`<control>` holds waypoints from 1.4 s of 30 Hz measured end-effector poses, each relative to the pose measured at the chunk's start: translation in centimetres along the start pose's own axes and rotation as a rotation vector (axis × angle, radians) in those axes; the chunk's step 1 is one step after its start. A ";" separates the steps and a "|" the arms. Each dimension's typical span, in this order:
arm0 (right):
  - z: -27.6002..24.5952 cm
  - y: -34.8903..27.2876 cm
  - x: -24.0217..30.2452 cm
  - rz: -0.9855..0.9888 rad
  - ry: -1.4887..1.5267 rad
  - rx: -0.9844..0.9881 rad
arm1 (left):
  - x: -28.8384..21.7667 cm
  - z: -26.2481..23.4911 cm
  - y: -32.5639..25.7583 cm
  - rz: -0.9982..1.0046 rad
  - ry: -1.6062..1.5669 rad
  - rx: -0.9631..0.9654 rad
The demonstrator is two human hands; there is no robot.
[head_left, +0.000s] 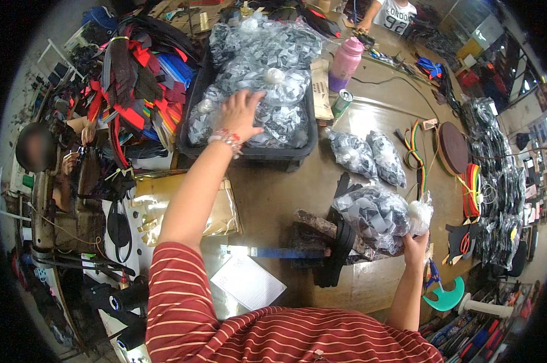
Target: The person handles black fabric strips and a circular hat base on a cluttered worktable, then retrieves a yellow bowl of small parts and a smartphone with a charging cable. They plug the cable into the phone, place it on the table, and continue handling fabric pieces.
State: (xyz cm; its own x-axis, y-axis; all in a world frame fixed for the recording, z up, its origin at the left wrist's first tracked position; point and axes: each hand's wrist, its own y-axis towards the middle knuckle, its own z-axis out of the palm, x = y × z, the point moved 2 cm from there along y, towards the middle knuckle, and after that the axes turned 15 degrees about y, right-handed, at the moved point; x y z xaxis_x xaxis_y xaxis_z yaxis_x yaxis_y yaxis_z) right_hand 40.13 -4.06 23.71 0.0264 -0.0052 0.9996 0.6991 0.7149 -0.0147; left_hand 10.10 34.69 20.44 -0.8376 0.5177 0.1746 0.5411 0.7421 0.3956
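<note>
My left hand (pixel 240 116) rests with fingers spread on see-through plastic bags (pixel 282 124) in a black plastic crate (pixel 249 155). The bags are filled with small black and grey pieces. My right hand (pixel 415 247) grips a similar knotted plastic bag (pixel 373 212) near its bunched neck, at the right front of the table. This bag lies over a bundle of black straps (pixel 335 257), partly covering it. Just beyond it are two smaller filled bags, one on the left (pixel 349 151) and one on the right (pixel 387 160).
A pink bottle (pixel 346 63) and a green can (pixel 342 103) stand right of the crate. A brown webbing roll (pixel 452 148) is farther right. Written paper (pixel 248 282) lies in front. Coloured straps (pixel 140 78) are heaped left. Another person's arm (pixel 367 19) shows at the far side.
</note>
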 end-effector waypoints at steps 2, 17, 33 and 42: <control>0.4 -0.3 0.5 -0.022 -0.022 -0.014 | -1.9 0.5 0.6 0.066 0.127 -0.192; 1.4 1.9 0.6 -0.033 -0.170 0.069 | 9.2 2.8 -6.0 -0.625 -0.432 -0.444; 19.1 15.2 11.0 -0.146 0.621 0.191 | 7.7 2.7 -7.7 -0.772 -0.492 -0.700; 25.5 14.6 10.4 -0.302 0.699 0.301 | 7.1 1.6 -7.6 -0.776 -0.410 -0.699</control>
State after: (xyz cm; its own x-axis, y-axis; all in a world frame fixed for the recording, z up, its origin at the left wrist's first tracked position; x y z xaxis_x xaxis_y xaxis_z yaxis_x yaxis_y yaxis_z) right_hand 32.40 24.11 34.43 0.3764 -0.5909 0.7135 0.5284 0.7696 0.3585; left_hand 0.19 33.40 17.24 -0.7719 0.2153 -0.5982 -0.3860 0.5889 0.7101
